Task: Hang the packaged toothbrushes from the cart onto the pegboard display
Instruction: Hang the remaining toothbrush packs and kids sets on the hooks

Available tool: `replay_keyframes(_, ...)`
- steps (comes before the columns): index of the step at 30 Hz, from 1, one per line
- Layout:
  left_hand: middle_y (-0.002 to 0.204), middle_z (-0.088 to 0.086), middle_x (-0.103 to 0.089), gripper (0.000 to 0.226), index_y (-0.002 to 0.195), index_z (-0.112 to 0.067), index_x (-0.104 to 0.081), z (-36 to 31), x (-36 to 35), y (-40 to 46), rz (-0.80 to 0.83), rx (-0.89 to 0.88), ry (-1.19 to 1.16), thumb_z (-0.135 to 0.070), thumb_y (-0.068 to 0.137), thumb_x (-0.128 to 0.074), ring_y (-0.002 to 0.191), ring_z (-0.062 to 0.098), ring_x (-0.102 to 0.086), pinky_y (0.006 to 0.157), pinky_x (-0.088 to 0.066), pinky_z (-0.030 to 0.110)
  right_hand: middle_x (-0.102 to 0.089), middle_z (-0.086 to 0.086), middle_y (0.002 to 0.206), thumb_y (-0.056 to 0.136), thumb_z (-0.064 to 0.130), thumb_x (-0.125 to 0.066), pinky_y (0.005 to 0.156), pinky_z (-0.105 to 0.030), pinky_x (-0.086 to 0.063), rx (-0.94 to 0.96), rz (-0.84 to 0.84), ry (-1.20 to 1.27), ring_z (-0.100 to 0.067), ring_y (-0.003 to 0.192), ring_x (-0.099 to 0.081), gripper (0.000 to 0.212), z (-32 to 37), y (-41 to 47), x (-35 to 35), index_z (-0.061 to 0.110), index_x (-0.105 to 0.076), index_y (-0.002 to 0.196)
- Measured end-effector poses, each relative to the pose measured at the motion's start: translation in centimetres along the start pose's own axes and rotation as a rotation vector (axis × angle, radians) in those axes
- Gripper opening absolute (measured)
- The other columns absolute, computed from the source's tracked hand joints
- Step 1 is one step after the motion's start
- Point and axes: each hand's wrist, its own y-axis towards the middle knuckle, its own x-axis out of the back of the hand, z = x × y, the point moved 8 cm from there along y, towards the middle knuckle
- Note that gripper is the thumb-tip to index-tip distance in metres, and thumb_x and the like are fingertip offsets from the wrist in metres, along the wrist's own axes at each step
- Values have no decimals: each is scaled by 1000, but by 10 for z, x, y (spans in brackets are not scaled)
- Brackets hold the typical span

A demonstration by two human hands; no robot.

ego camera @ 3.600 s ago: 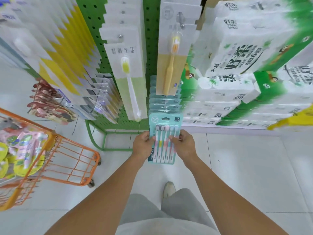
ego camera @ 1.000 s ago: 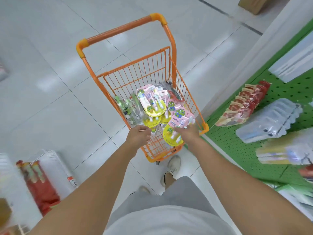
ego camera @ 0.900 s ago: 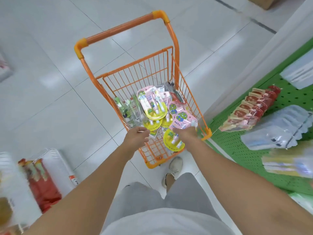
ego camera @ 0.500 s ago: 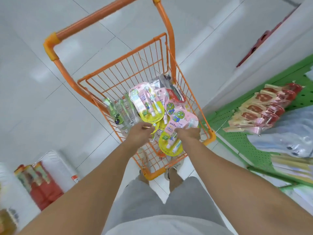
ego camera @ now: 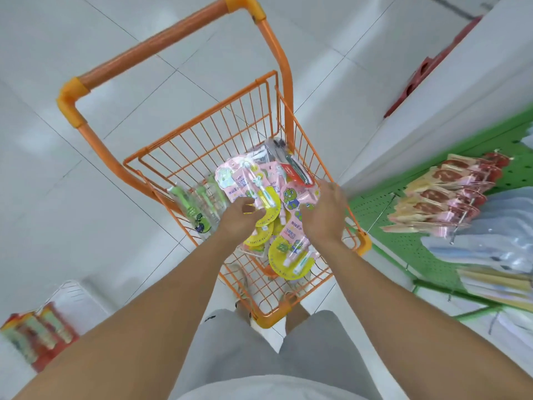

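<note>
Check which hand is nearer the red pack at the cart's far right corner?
Right. The right hand sits just below the red pack, fingertips almost at it; the left hand is farther, across the pink packs.

Your left hand (ego camera: 240, 219) and right hand (ego camera: 326, 215) are both down in the orange wire cart (ego camera: 207, 134) at the centre of the frame, your left fingers curled onto a pink-and-yellow packaged toothbrush (ego camera: 251, 186) on top of the pile. Your right hand rests on the packs beside it, though its grip is hidden. At the right edge, the green pegboard display (ego camera: 403, 246) carries hanging red-and-pink packs (ego camera: 450, 194).
</note>
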Motion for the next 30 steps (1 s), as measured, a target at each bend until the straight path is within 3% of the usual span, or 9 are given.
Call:
replay_keyframes(5, 104, -1, -64, 32, 123, -15, -62, 0, 22, 12, -12, 12, -63, -26, 94, -70, 88, 16, -61, 89, -54, 41, -38, -16, 148, 93, 20, -65, 98, -48, -46, 114, 303, -374, -37, 131, -43, 67, 32, 63, -51, 15, -31, 150)
replay_keyframes(8, 103, 0, -64, 24, 117, -17, -63, 4, 26, 12, -2, 37, -111, -26, 95, -69, 95, 20, -62, 92, -54, 41, -55, -16, 131, 90, 4, -58, 89, -45, -50, 199, 286, -604, -34, 120, -55, 49, 34, 77, -63, 8, -43, 137)
replay_keyframes(12, 115, 3, -67, 23, 111, -18, -64, 3, 22, 10, 28, 117, -213, -34, 95, -67, 110, 24, -66, 87, -57, 35, -56, -15, 129, 90, -2, -55, 86, -42, -52, 299, 187, -678, -33, 115, -59, 46, 48, 70, -47, 7, -45, 134)
replay_keyframes(17, 121, 12, -66, 59, 124, -12, -60, -37, -11, -8, 200, 187, -497, -56, 86, -69, 114, 31, -66, 98, -55, 42, -56, -10, 118, 89, -1, -57, 68, -36, -41, 491, -87, -395, -33, 102, -57, 56, 82, -24, 22, 15, -48, 141)
replay_keyframes(21, 107, 21, -74, 43, 117, 3, -66, -67, -24, -24, 197, 41, -509, -26, 88, -77, 101, 37, -72, 93, -58, 48, -57, -9, 124, 78, -1, -64, 82, -36, -49, 627, -110, -234, -28, 111, -52, 68, 58, -111, 63, 18, -55, 142)
replay_keyframes(24, 111, 19, -73, 27, 118, -1, -67, -82, -55, -46, 384, -138, -361, -8, 92, -69, 98, 32, -72, 87, -57, 43, -46, 5, 144, 77, 2, -76, 108, -24, -39, 419, 53, 138, -12, 135, -44, 83, 13, -136, 91, 28, -45, 148)
replay_keyframes(26, 110, 17, -73, 27, 118, -2, -68, -93, -86, -70, 548, -230, -264, -3, 90, -68, 97, 29, -70, 85, -57, 39, -47, 14, 143, 81, 2, -78, 107, -16, -39, 124, 60, 540, 3, 134, -43, 81, -20, -146, 118, 35, -44, 146)
replay_keyframes(28, 107, 12, -75, 26, 113, -6, -71, -102, -123, -99, 692, -304, -129, -2, 87, -71, 97, 26, -72, 86, -59, 37, -57, 10, 138, 87, 14, -78, 104, -24, -46, -125, 5, 795, -6, 128, -54, 64, -50, -152, 146, 29, -50, 143)
replay_keyframes(30, 106, 11, -77, 26, 107, -9, -75, -110, -159, -130, 783, -395, 29, -5, 81, -78, 99, 25, -73, 89, -58, 36, -68, -2, 127, 89, 19, -76, 101, -34, -52, -156, -56, 930, -19, 118, -65, 48, -69, -157, 176, 18, -60, 134)
